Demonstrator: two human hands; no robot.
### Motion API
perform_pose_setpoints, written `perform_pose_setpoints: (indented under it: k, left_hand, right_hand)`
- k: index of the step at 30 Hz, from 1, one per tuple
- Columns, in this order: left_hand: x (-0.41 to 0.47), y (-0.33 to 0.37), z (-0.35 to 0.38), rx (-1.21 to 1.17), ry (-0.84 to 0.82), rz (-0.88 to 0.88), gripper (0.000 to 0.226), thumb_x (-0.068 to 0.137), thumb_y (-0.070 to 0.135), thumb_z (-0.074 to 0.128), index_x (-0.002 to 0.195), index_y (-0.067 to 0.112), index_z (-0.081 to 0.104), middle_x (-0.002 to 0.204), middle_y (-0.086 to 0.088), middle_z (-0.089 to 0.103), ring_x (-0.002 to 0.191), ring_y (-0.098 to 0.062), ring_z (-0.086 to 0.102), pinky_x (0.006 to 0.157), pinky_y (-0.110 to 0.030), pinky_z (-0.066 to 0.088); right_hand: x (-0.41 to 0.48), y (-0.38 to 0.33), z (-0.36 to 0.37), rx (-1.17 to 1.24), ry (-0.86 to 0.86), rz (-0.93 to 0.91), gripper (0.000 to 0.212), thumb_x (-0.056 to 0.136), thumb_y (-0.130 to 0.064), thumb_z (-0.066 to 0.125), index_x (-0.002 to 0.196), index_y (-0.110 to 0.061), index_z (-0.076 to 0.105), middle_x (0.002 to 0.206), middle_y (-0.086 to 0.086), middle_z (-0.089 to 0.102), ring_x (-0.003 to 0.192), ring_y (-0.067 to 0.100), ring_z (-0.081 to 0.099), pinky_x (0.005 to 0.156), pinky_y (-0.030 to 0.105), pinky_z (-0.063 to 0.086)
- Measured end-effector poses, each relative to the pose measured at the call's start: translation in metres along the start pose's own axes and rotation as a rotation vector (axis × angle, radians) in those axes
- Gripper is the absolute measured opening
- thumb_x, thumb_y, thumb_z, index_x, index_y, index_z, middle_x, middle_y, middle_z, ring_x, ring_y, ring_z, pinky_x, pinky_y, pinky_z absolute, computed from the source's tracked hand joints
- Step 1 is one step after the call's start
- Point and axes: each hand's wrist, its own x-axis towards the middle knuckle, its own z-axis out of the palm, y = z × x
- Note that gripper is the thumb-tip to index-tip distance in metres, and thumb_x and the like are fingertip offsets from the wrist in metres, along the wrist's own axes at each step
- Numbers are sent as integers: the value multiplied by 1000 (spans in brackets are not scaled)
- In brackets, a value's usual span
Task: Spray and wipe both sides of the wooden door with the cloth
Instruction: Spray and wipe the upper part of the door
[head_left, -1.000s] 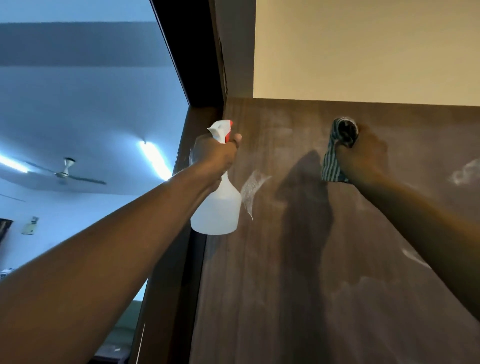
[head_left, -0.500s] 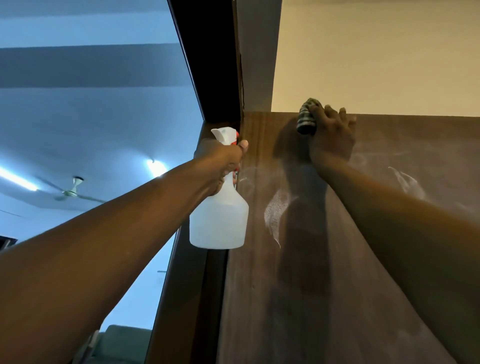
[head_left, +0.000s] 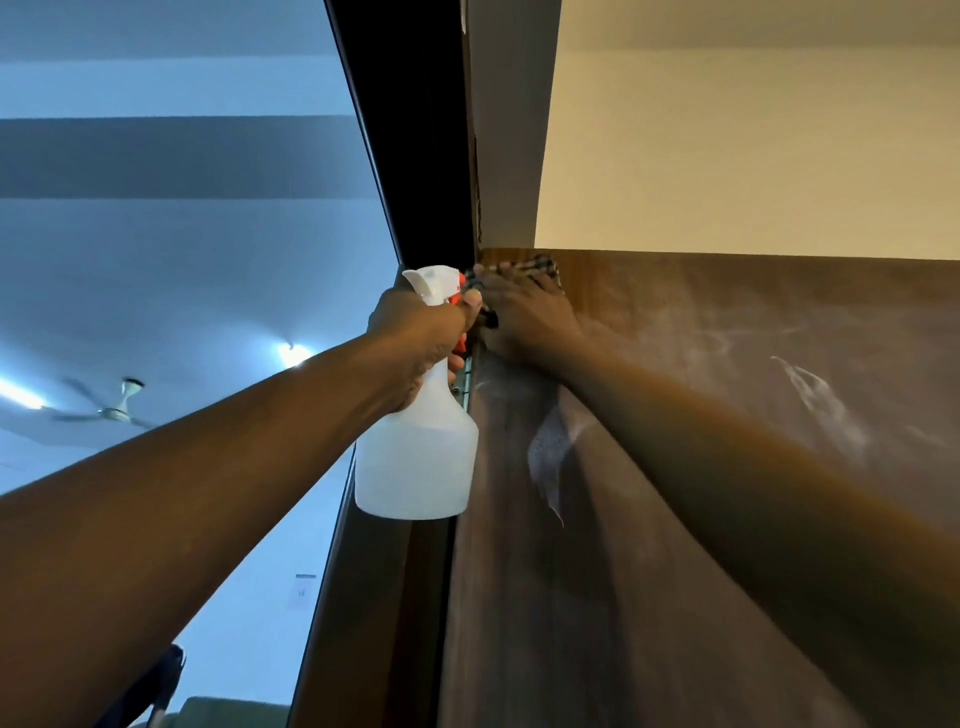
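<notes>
Door (head_left: 701, 545), streaked, top corner: right hand (head_left: 527, 319), fingers flat, presses cloth (head_left: 543, 266); left hand (head_left: 418, 335), fingers curled, grips bottle (head_left: 415, 462).

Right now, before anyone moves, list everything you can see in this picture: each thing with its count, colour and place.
door: one, brown wood, fills the right side, white spray streaks on it
cloth: one, dark-and-light checked, at the door's top left corner
spray bottle: one, white with a red trigger, just left of the door's edge
door frame: one, dark, centre
hinge: one, metal, at the door's edge behind the bottle
wall: one, cream, above the door
ceiling fan: one, pale, far left
ceiling lights: two, white, left
left hand: grips the bottle's neck
right hand: presses the cloth on the door
</notes>
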Motion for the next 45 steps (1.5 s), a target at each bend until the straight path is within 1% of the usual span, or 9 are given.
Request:
perform_pose_setpoints:
  k: [2, 9, 14, 19, 25, 29, 35, 40, 45]
  left_hand:
    - [-4, -4, 4, -6, -42, -33, 46, 84, 50, 59, 107, 11, 56, 92, -10, 65, 64, -18, 59, 51, -24, 49]
    - [-7, -9, 24, -75, -182, -102, 33, 82, 47, 62, 94, 17, 59, 86, -8, 66, 66, -18, 60, 51, -24, 49]
    - [-5, 5, 34, -68, -174, -18, 38, 83, 50, 59, 103, 18, 57, 91, -8, 68, 70, -21, 64, 57, -27, 54]
    - [-23, 15, 52, -42, -197, 15, 37, 85, 48, 58, 101, 15, 58, 88, -7, 68, 64, -19, 62, 49, -22, 51]
    - [-44, 29, 92, -92, -225, -15, 23, 85, 37, 63, 92, 18, 53, 76, -4, 57, 65, -14, 55, 57, -27, 51]
    - [-52, 43, 111, -148, -300, -42, 20, 85, 36, 64, 82, 19, 54, 81, -8, 63, 56, -14, 54, 47, -21, 49]
    - [-55, 62, 150, -98, -251, -22, 29, 84, 42, 64, 90, 14, 59, 84, -12, 68, 57, -18, 59, 51, -27, 53]
    - [-64, 70, 182, -60, -199, -5, 32, 83, 44, 63, 97, 16, 58, 84, -11, 68, 58, -18, 61, 47, -24, 50]
    - [-73, 73, 197, -109, -244, -4, 29, 83, 41, 65, 101, 20, 57, 96, -16, 69, 59, -20, 61, 47, -25, 50]
  right_hand:
    - [-30, 21, 4, -35, 5, -7, 61, 95, -55, 43, 151, -35, 32, 163, -5, 18, 150, 20, 14, 120, 46, 8]
    - [-31, 126, -23, -21, 24, 593, 66, 94, -68, 22, 152, -37, 23, 164, -2, 15, 150, 29, 12, 120, 56, 4]
    - [-7, 93, -24, -44, -25, 387, 69, 95, -70, 17, 154, -36, 19, 164, -5, 12, 151, 23, 9, 121, 52, 0]
    - [-94, 107, -23, -55, -89, 179, 73, 96, -69, 18, 157, -30, 9, 164, -9, 3, 151, 14, 1, 122, 41, -1]
    - [-164, 193, -41, -83, 18, 655, 71, 99, -62, 22, 157, -22, 12, 165, 1, 10, 151, 25, 9, 122, 48, 7]
    - [-135, 213, -47, -26, -18, 682, 70, 98, -63, 19, 156, -26, 9, 165, 1, 4, 151, 25, 2, 121, 52, -1]
    - [-98, 196, -48, -46, -78, 290, 67, 96, -68, 18, 155, -36, 12, 165, -6, 3, 151, 20, 2, 121, 48, -2]
    - [-185, 204, -35, -78, -83, -22, 64, 100, -62, 22, 156, -33, 10, 164, -8, 3, 151, 18, 0, 122, 46, -4]
    - [-192, 279, -44, -100, 36, 378, 74, 96, -69, 18, 156, -27, 11, 164, -2, 12, 150, 23, 11, 121, 48, 7]
